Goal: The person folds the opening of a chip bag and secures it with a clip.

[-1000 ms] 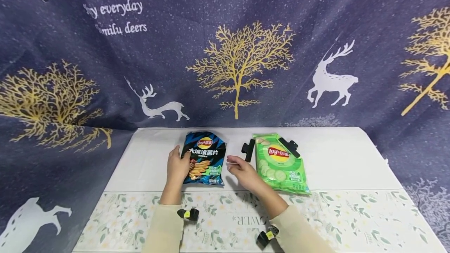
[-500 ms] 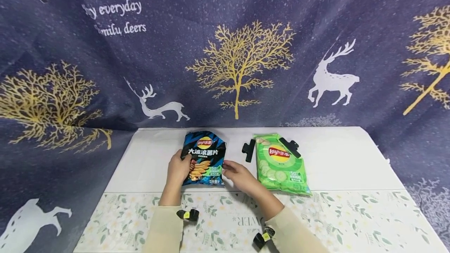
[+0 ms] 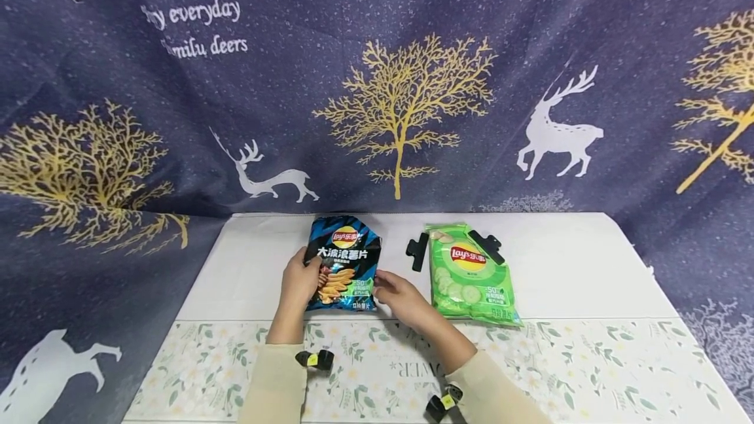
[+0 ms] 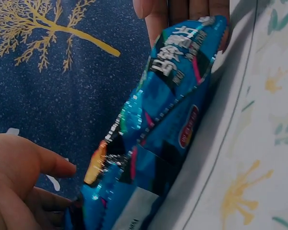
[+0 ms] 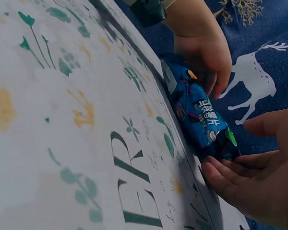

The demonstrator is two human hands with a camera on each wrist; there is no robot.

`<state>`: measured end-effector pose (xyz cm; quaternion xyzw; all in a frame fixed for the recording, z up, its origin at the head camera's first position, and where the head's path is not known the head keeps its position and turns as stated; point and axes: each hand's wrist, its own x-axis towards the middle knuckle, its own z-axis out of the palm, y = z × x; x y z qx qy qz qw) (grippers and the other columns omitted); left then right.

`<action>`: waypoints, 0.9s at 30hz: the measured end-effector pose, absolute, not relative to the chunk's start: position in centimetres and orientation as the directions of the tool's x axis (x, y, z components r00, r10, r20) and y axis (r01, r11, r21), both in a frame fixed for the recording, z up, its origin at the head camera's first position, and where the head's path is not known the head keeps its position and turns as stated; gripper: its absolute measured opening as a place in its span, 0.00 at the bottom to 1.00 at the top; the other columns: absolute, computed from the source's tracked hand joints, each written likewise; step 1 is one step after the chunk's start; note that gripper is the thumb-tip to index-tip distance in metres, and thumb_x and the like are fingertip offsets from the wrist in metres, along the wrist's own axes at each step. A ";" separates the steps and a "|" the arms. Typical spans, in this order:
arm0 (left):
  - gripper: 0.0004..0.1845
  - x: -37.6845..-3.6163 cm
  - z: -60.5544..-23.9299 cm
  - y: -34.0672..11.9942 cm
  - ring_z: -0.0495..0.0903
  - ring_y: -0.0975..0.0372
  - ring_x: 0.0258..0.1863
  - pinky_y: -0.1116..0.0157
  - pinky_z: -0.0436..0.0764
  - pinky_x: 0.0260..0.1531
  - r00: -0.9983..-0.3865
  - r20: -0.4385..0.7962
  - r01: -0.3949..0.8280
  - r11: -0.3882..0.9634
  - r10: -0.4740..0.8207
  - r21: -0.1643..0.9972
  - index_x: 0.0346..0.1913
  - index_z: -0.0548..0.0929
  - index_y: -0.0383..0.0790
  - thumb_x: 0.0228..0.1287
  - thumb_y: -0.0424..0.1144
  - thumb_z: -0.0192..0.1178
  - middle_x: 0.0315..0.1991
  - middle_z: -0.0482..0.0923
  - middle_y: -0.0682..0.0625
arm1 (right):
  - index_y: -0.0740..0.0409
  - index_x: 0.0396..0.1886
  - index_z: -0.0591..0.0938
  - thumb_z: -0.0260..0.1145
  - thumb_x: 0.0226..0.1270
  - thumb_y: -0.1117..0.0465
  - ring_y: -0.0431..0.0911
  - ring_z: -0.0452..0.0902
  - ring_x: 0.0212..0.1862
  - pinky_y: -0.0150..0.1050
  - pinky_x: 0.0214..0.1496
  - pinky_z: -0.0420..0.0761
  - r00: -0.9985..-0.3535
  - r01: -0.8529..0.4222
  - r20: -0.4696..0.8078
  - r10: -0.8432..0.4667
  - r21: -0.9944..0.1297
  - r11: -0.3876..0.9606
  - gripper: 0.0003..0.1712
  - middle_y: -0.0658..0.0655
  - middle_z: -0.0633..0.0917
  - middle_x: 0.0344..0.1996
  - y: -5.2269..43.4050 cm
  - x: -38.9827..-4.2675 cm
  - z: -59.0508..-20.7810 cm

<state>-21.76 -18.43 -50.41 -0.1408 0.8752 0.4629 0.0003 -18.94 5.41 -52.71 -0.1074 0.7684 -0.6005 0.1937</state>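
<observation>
A blue crisp bag (image 3: 344, 264) is held between both hands above the near part of the white tabletop (image 3: 559, 267). The left hand (image 3: 299, 283) is closed on the bag's left edge, with its fingers (image 5: 216, 72) curled round that edge as seen in the right wrist view. The right hand (image 3: 397, 293) is placed at the bag's lower right corner; its fingers (image 5: 230, 175) are loosely bent and touch the corner, with the thumb raised above it. A firm pinch by the right hand cannot be confirmed from any view. In the left wrist view the bag (image 4: 153, 139) is seen edge-on, tilted, with its lower edge close to the tabletop; contact there cannot be told.

To the right of the right hand's fingers, a green crisp bag (image 3: 471, 277) lies flat on the tabletop, apart from them. A black clip (image 3: 489, 246) is set across its top right corner. A second black clip (image 3: 416, 251) lies just beside the green bag's left edge, between the two bags and beyond the right hand's fingers.

A floral cloth (image 3: 589, 365) covers the tabletop nearer than both hands, under the forearms. A dark blue curtain (image 3: 400, 84) printed with gold trees and white deer hangs beyond the bags.
</observation>
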 end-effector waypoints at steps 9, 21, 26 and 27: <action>0.34 -21.5 -49.6 -18.3 0.58 0.36 0.76 0.41 0.59 0.75 -0.957 -0.122 -0.249 0.524 -0.264 0.814 0.77 0.58 0.28 0.77 0.45 0.47 0.74 0.60 0.28 | 0.67 0.75 0.66 0.58 0.75 0.58 0.61 0.78 0.64 0.51 0.64 0.80 -0.919 0.057 -0.139 -0.369 -0.973 0.224 0.33 0.69 0.76 0.66 5.4 -18.7 -52.4; 0.34 -21.4 -48.9 -18.0 0.67 0.39 0.71 0.42 0.67 0.70 -0.945 -0.135 -0.262 0.445 -0.297 0.856 0.78 0.58 0.33 0.76 0.46 0.49 0.72 0.63 0.33 | 0.66 0.73 0.68 0.56 0.76 0.62 0.61 0.80 0.61 0.50 0.61 0.82 -0.937 0.013 -0.081 -0.340 -0.980 0.198 0.29 0.69 0.77 0.65 5.8 -18.6 -52.0; 0.34 -21.3 -48.5 -17.8 0.69 0.40 0.69 0.42 0.70 0.68 -0.942 -0.129 -0.260 0.434 -0.309 0.862 0.78 0.60 0.35 0.76 0.47 0.49 0.70 0.65 0.34 | 0.63 0.74 0.67 0.55 0.78 0.61 0.58 0.80 0.61 0.49 0.61 0.82 -0.942 0.029 -0.091 -0.324 -0.981 0.190 0.28 0.66 0.77 0.65 5.9 -18.6 -51.8; 0.34 -21.3 -48.5 -17.8 0.69 0.40 0.69 0.42 0.70 0.68 -0.942 -0.126 -0.257 0.430 -0.310 0.865 0.78 0.61 0.34 0.75 0.47 0.49 0.69 0.65 0.34 | 0.62 0.74 0.67 0.55 0.78 0.61 0.58 0.80 0.61 0.49 0.61 0.82 -0.942 0.030 -0.092 -0.322 -0.981 0.192 0.28 0.66 0.77 0.65 5.9 -18.7 -51.8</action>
